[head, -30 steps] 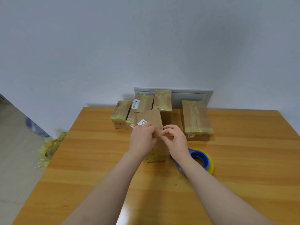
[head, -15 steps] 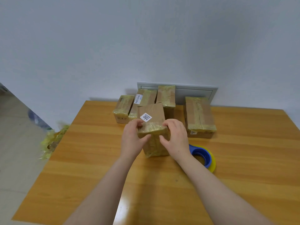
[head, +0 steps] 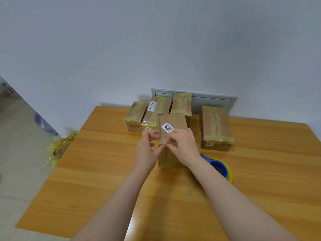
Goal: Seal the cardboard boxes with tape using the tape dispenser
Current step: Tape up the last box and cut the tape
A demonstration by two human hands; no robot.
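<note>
A small cardboard box (head: pixel 173 124) with a white label reading 7202 stands on the wooden table (head: pixel 107 171), partly wrapped in yellowish tape. My left hand (head: pixel 146 150) is at the box's left edge, its thumb against the side and its fingers curled near the top corner. My right hand (head: pixel 184 145) lies over the box's near top edge, fingertips pinching at the tape there. The blue and yellow tape dispenser (head: pixel 219 167) lies on the table just right of the box, partly hidden by my right forearm.
Several taped boxes stand at the table's back: one on the left (head: pixel 136 115), two in the middle (head: pixel 156 112) (head: pixel 182 103), a larger one on the right (head: pixel 215 126). A crumpled wad of used tape (head: pixel 57 148) lies on the floor to the left. A grey wall panel (head: pixel 208 100) sits behind.
The box has been tipped so that its labelled face shows more. My right hand has moved from its right side onto the near top edge; my left hand has slid to the left corner.
</note>
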